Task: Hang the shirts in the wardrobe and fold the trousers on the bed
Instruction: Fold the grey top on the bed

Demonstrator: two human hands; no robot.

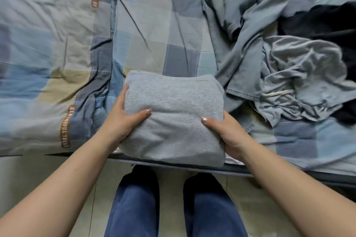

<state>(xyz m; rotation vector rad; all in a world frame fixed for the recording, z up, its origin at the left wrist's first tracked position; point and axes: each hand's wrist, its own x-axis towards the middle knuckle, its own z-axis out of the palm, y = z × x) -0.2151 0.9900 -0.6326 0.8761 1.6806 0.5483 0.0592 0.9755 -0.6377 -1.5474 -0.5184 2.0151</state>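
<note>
A folded bundle of light grey trousers lies at the near edge of the bed. My left hand grips its left side, thumb on top and fingers under the edge. On the bundle's right side my right hand holds it the same way, with its fingers hidden beneath the cloth. To the right lies a crumpled heap: a blue-grey garment, a paler grey garment with a white drawstring and a black garment.
A checked blue, grey and tan quilt covers the bed's left part. The bed's dark edge runs across the frame. Below it are my legs in blue trousers on a pale tiled floor.
</note>
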